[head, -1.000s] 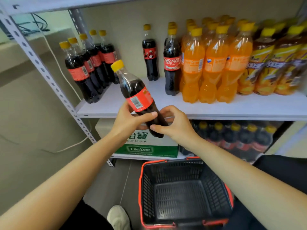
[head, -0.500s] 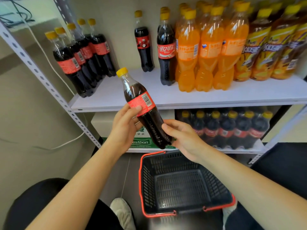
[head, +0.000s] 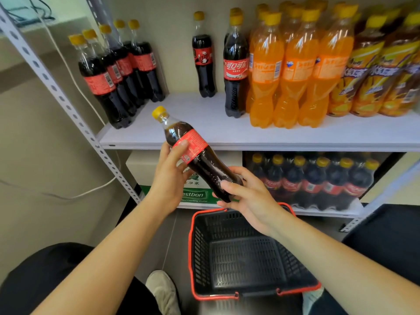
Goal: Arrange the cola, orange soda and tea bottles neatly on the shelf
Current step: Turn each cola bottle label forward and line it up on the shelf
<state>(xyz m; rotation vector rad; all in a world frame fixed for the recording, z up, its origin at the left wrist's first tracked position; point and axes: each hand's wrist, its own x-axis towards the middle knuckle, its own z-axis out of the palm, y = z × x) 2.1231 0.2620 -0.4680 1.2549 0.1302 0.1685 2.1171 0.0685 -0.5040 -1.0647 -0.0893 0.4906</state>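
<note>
The basket stands on the grey floor under the hands, while the white shelf carries colas at left and middle, orange sodas and teas at right. In front of the shelf's edge a cola bottle is tilted, cap up-left towards the shelf, base down-right. The left hand grips its label and the right hand curls round its base.

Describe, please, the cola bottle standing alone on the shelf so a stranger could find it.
On the white upper shelf, between the left cola row and the orange sodas, the lone cola bottle stands at the back. Only it stands free, its label darker.
</note>
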